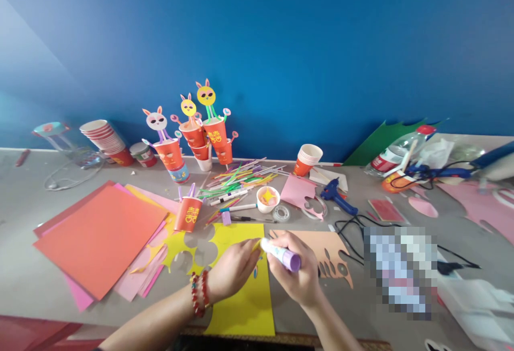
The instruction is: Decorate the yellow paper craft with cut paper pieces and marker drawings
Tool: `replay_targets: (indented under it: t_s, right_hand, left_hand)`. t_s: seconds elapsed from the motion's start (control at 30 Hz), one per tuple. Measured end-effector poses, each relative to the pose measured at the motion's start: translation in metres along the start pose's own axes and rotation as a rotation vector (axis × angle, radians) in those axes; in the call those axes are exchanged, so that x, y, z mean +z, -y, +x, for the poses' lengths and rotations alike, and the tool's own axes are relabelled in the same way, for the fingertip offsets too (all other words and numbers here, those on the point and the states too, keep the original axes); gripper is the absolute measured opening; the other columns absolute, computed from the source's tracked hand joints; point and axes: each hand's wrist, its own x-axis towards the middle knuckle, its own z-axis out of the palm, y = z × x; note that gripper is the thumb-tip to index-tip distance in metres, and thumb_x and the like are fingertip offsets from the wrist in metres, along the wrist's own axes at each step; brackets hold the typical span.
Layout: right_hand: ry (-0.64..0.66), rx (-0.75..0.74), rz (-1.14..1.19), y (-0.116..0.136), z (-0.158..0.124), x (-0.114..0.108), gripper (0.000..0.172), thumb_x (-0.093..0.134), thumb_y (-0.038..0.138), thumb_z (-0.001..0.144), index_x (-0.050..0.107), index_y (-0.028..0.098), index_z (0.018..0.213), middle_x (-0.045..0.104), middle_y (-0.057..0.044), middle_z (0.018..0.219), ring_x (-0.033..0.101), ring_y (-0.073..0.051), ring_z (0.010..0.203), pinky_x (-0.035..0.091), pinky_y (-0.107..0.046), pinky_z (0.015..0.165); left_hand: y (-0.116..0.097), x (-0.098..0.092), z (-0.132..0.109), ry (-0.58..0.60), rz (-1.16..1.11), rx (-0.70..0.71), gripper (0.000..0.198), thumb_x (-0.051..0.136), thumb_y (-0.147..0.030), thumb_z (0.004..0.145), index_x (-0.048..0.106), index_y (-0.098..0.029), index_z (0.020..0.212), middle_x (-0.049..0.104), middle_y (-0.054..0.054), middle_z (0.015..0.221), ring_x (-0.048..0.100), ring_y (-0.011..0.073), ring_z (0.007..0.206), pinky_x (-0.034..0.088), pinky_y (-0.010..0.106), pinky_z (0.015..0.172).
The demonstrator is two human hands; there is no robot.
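Observation:
My left hand (229, 272), with a red bead bracelet at the wrist, pinches a small yellow paper piece (257, 245), mostly hidden by the fingers. In my right hand (299, 276) is a white glue stick (276, 253) with a purple base; its tip meets or nearly meets that piece. Both hands are over a yellow paper sheet (241, 313) with round cut-outs along its left side. A small eye-like cut-out (256, 272) lies on the sheet. To the right, under my right hand's far side, is a peach sheet (307, 239) with shapes cut out.
Rabbit-faced paper cups (168, 153) stand at the back left, behind a red cup (188, 213) and coloured sticks (241, 177). Orange paper (100, 233) is stacked left. A blue glue gun (337, 196) and its black cable lie right, near a plastic bottle (401, 150).

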Motion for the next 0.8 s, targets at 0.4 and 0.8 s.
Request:
replay_targets:
  t_s: [0.4, 0.8]
  right_hand:
    - [-0.011, 0.031, 0.021, 0.0001, 0.001, -0.0022, 0.007, 0.059, 0.015, 0.082, 0.056, 0.022, 0.083, 0.057, 0.002, 0.067, 0.055, -0.015, 0.054, 0.044, -0.026, 0.053]
    - [-0.023, -0.006, -0.037, -0.001, -0.0012, -0.0021, 0.01, 0.058, 0.015, 0.083, 0.054, 0.023, 0.086, 0.058, 0.002, 0.068, 0.056, -0.015, 0.054, 0.045, -0.026, 0.053]
  left_hand:
    - [0.0016, 0.0018, -0.0007, 0.004, -0.051, 0.014, 0.026, 0.034, -0.031, 0.103, 0.055, -0.018, 0.094, 0.066, 0.007, 0.085, 0.063, 0.0188, 0.078, 0.05, 0.028, 0.073]
    - [0.001, 0.0013, -0.002, -0.019, -0.149, 0.035, 0.024, 0.036, -0.033, 0.103, 0.052, -0.019, 0.092, 0.06, 0.003, 0.077, 0.057, 0.0156, 0.069, 0.046, 0.026, 0.067]
